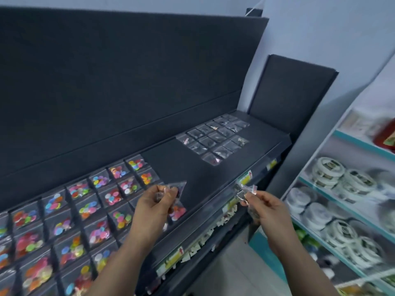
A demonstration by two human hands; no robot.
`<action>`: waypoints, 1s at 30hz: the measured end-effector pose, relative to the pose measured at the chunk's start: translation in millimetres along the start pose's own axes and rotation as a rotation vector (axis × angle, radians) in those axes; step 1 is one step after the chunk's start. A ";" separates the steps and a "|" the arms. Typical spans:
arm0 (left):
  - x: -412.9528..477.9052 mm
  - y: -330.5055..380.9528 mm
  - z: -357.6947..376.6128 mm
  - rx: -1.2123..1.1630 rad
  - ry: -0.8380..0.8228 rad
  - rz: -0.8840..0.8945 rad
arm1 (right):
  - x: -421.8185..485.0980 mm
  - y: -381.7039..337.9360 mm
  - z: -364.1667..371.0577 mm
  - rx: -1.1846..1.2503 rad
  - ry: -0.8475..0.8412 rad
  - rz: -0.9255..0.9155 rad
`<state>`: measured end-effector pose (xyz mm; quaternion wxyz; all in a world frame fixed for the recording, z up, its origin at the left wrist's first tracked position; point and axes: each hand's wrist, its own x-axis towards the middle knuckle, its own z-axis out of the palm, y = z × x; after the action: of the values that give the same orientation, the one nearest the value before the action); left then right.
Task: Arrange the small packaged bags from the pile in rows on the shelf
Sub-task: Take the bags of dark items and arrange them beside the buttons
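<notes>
Both hands busy: left hand (155, 205) grips several clear bags (174, 188) above the dark shelf (168, 154); right hand (264, 207) pinches a small bag (245, 192) near the shelf's front edge. Filled rows (85, 210) lie left.

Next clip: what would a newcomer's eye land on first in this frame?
Most likely the rows of bags of bright coloured discs covering the left of the dark shelf. Next come the hands at centre: the left hand grips a clear bag, and the right hand pinches a few clear packets. A smaller grid of clear bags lies far right on the shelf, and white round tins fill the rack beside it.
</notes>
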<state>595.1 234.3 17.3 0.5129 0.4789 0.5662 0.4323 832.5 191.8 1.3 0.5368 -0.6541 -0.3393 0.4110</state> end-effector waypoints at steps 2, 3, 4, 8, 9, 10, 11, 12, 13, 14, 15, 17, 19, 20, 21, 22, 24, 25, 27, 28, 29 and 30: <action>18.6 3.6 23.2 0.004 -0.024 -0.001 | 24.4 -2.5 -13.2 0.021 0.015 0.004; 28.6 4.7 34.6 0.000 -0.032 0.000 | 37.2 -4.3 -19.2 0.031 0.027 0.008; 39.5 5.6 45.8 -0.007 -0.037 -0.001 | 50.2 -6.9 -24.5 0.029 0.037 0.005; 90.4 13.5 87.8 0.008 -0.056 -0.006 | 106.1 -17.9 -43.7 -0.020 0.066 -0.018; 102.7 17.3 98.2 0.008 -0.064 0.001 | 120.2 -21.2 -48.5 -0.022 0.067 -0.025; 113.5 21.6 108.1 0.007 -0.073 0.010 | 133.5 -24.8 -53.0 -0.022 0.070 -0.032; 123.1 26.2 117.1 0.009 -0.079 0.017 | 146.6 -28.4 -57.2 -0.026 0.074 -0.036; 131.7 31.4 125.7 0.012 -0.080 0.023 | 159.0 -32.3 -60.4 -0.031 0.077 -0.038; 140.0 35.3 133.0 0.016 -0.078 0.027 | 171.0 -35.2 -63.3 -0.031 0.078 -0.037; 147.4 38.5 139.4 0.018 -0.078 0.027 | 182.0 -37.6 -65.6 -0.027 0.079 -0.032; 155.1 40.5 145.2 0.009 -0.074 0.022 | 192.8 -39.6 -67.4 -0.019 0.076 -0.026; 170.3 42.2 156.5 -0.028 -0.058 -0.007 | 215.4 -41.8 -70.4 -0.010 0.053 -0.015; 183.6 42.2 169.2 -0.080 -0.040 -0.047 | 238.8 -42.9 -72.8 -0.018 0.005 -0.009; 189.4 42.1 175.5 -0.100 -0.028 -0.061 | 250.7 -43.8 -73.9 -0.024 -0.026 -0.008; 194.8 41.7 182.7 -0.122 -0.015 -0.068 | 263.1 -44.5 -75.3 -0.034 -0.059 -0.008; 199.0 40.9 190.3 -0.142 -0.001 -0.067 | 275.1 -46.0 -77.0 -0.048 -0.093 -0.007; 205.1 41.4 206.4 -0.195 0.037 -0.071 | 297.8 -50.5 -81.0 -0.055 -0.170 -0.001; 208.6 41.8 215.5 -0.216 0.071 -0.077 | 309.2 -53.3 -83.4 -0.057 -0.212 0.002; 213.4 42.9 232.9 -0.231 0.132 -0.089 | 330.8 -58.3 -88.5 -0.089 -0.290 0.008; 215.4 43.7 242.0 -0.233 0.146 -0.098 | 341.7 -60.2 -91.3 -0.109 -0.328 0.014; 218.0 43.9 251.0 -0.240 0.143 -0.102 | 352.2 -61.5 -93.9 -0.119 -0.368 0.022; 220.4 44.3 260.2 -0.261 0.125 -0.105 | 361.6 -62.7 -96.2 -0.125 -0.409 0.029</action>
<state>855.0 458.5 -2.0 0.5567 0.3500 0.5603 0.5036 1075.3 483.2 8.4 0.4093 -0.5940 -0.4565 0.5208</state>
